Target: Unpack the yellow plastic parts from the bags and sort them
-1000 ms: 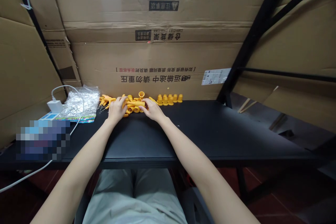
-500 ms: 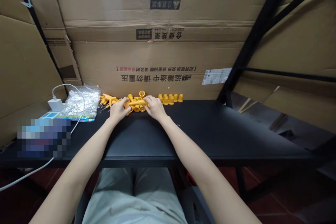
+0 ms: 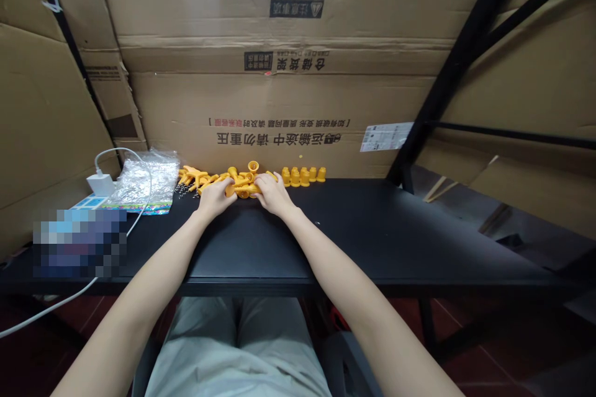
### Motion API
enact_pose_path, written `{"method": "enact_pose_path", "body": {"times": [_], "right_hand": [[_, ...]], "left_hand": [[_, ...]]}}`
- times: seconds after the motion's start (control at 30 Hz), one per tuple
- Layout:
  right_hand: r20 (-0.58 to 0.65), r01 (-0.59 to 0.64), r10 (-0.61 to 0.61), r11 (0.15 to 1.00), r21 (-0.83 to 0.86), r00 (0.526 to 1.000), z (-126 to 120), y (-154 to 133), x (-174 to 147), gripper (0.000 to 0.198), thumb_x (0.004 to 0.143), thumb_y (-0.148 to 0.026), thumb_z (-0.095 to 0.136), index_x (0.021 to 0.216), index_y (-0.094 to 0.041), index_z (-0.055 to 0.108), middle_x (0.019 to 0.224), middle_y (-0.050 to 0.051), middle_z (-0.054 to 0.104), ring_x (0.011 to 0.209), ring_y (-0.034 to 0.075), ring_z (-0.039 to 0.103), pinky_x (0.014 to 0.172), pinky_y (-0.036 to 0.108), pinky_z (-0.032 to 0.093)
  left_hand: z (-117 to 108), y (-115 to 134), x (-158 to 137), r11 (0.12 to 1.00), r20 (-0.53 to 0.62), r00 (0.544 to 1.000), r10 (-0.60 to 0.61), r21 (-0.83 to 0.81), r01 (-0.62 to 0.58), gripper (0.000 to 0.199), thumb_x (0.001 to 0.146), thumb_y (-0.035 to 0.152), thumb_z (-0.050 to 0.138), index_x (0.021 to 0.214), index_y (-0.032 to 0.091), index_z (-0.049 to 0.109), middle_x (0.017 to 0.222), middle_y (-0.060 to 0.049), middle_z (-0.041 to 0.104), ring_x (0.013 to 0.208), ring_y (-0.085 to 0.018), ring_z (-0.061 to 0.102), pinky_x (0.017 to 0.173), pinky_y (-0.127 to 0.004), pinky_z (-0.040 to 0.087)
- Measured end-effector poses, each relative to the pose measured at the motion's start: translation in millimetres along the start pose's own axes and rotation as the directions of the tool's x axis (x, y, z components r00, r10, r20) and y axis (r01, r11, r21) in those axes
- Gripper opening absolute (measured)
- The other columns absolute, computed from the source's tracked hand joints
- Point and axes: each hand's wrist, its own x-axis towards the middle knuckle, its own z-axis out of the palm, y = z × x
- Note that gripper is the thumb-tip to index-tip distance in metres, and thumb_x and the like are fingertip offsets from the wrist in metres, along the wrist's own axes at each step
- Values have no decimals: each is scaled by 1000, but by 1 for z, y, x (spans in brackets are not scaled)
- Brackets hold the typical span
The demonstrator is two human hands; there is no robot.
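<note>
My left hand (image 3: pixel 216 198) is closed at the front of a pile of yellow plastic parts, its thumb and fingertips on a rounded yellow plastic piece (image 3: pixel 230 189). My right hand (image 3: pixel 274 194) is closed a little to the right. Its fingertips pinch a yellow stick-like plastic piece (image 3: pixel 249 188) that points toward the left hand. Whether the two pieces are joined I cannot tell. Behind the hands lie loose yellow cup-shaped parts (image 3: pixel 252 166). Left of them is a heap of yellow branching parts (image 3: pixel 192 173), with small dark bits in front.
Several yellow bell-shaped parts (image 3: pixel 304 177) stand in rows right of my hands. On the left of the black table (image 3: pixel 382 229) lie a clear plastic bag (image 3: pixel 146 180), a white charger (image 3: pixel 100 185) with its cable, and a blurred-out item (image 3: pixel 79 245). A cardboard wall (image 3: pixel 279 96) stands behind.
The yellow piece held level between both hands has dropped closer to the pile. My hands have shifted slightly downward, and the view has moved a little.
</note>
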Motion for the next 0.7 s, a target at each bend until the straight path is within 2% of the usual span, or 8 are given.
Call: {"method": "enact_pose_path", "body": {"times": [0.13,0.23,0.37,0.47,0.57,0.63,0.7], "right_hand": [[-11,-17,16,999,-32,1000,0,0,1,15,89,-20,52,103,-17,57,107,13,65,104,26,55,103,48,28],[3,-29,29,997,-75,1000,0,-2,3,14,89,-18,50,101,-16,56,102,12,65,98,26,55,101,44,29],[21,-59,63,988,-142,998,1,-7,5,16,90,-14,44,102,-16,56,101,13,65,97,26,54,95,42,31],[47,-59,68,984,-171,997,1,-9,6,20,90,-10,41,101,-15,56,101,12,66,96,25,54,93,41,30],[66,-48,59,986,-163,996,0,-10,5,19,90,-13,43,103,-15,57,102,13,66,97,26,54,93,41,30],[70,-54,65,988,-142,995,-1,-9,4,19,90,-15,46,104,-16,58,103,13,67,99,27,55,94,42,30],[67,-64,72,992,-112,995,-2,-8,2,20,91,-18,47,106,-16,59,105,13,67,102,27,55,96,44,30]], "left_hand": [[0,0,0,999,-25,1000,-19,-28,19,36,75,30,61,110,24,64,95,-4,72,91,-23,66,78,-29,47],[0,0,1,993,-32,999,-40,-109,36,34,72,28,63,105,24,65,84,-2,70,81,-20,64,74,-28,46],[5,-3,5,945,70,992,-109,-303,126,26,65,24,63,91,20,66,62,3,58,60,-14,55,60,-24,41],[8,-7,7,901,163,975,-153,-383,205,22,64,23,64,85,19,64,55,6,51,53,-12,49,55,-23,37],[8,-8,6,915,158,975,-156,-349,203,22,66,24,63,87,19,64,54,6,51,53,-12,50,56,-24,38],[6,-5,4,952,89,988,-123,-272,143,24,68,26,63,92,21,65,62,4,58,60,-14,55,60,-25,41],[4,-1,2,981,5,998,-69,-184,69,27,71,27,62,98,24,65,78,0,67,74,-17,62,69,-26,45]]}}
